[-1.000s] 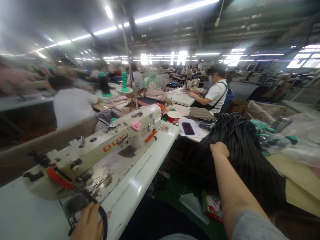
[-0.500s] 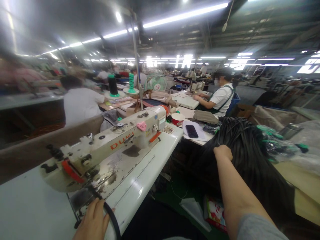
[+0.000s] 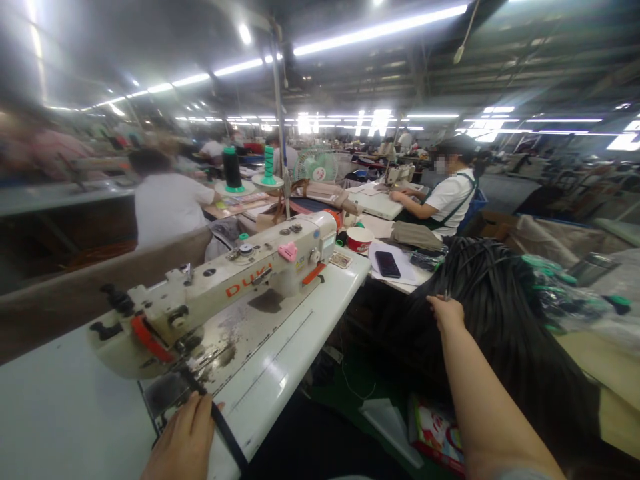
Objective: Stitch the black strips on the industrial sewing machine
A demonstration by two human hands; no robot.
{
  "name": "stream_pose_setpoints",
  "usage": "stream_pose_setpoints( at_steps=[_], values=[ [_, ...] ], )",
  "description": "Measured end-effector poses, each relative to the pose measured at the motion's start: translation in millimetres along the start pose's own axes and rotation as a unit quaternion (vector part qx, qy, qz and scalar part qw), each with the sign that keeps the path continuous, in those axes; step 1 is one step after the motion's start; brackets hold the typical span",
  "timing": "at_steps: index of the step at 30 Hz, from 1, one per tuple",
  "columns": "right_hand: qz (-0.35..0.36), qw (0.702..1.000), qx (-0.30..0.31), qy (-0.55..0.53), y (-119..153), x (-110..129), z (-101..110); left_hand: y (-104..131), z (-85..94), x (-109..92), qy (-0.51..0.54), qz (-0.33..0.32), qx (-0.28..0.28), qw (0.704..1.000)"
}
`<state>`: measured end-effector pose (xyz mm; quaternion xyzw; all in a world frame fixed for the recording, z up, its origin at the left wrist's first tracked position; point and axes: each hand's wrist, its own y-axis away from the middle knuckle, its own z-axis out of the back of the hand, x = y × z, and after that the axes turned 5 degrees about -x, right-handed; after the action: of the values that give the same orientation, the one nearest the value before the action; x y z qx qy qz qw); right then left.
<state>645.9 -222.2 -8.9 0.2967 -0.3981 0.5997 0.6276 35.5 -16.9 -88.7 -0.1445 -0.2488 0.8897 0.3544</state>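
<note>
A black strap [image 3: 227,430] runs from under the presser area of the white sewing machine [image 3: 240,277] toward the table's front edge. My left hand [image 3: 187,427] rests on the machine bed in front of the needle end, the strap pinched between its thumb and fingers. Stretched forward at the right, my right hand [image 3: 447,312] is closed before a large heap of black straps [image 3: 493,287]. A small metal tip [image 3: 447,293] sticks up from its fingers; the rest of that tool is hidden, so its kind is unclear.
Behind the machine lie a phone [image 3: 387,264] on white paper and a red-and-white bowl [image 3: 359,239]. Plastic-wrapped green-ended spools [image 3: 565,287] sit right of the heap. A colourful box [image 3: 437,433] stands on the floor. One co-worker [image 3: 455,190] sews ahead; another [image 3: 167,200] sits at left.
The view has shifted slightly, so most things appear a little further right. My right fingers have turned, and the metal tip shows more plainly. The strap by my left hand now lies straighter.
</note>
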Motion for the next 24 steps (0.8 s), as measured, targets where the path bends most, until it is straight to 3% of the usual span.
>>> stream_pose_setpoints(
  at_steps=[3, 9, 11, 13, 19, 24],
  values=[
    [-0.035, 0.997, 0.052, -0.050, 40.1, -19.0, -15.1, 3.0, -3.9, 1.1, 0.004, -0.008, -0.006, 1.000],
    [-0.089, 0.967, 0.222, -0.087, 164.0, -68.0, -45.4, 0.8, 1.1, -3.3, 0.000, -0.005, -0.015, 1.000],
    [-0.112, 0.955, 0.261, -0.091, 183.6, -74.0, -50.8, -0.2, 2.8, -4.8, -0.014, -0.014, -0.006, 1.000],
    [-0.129, 0.950, 0.266, -0.103, 181.1, -70.3, -53.1, -0.4, 2.6, -6.1, -0.034, -0.021, 0.002, 0.999],
    [-0.113, 0.957, 0.205, -0.171, 133.3, -36.9, -52.1, 5.7, -9.4, -4.4, -0.042, -0.004, -0.005, 0.999],
    [-0.073, 0.955, 0.224, -0.179, 152.9, -27.6, -54.4, 8.4, -15.4, 2.4, -0.049, -0.028, 0.000, 0.998]
  ],
)
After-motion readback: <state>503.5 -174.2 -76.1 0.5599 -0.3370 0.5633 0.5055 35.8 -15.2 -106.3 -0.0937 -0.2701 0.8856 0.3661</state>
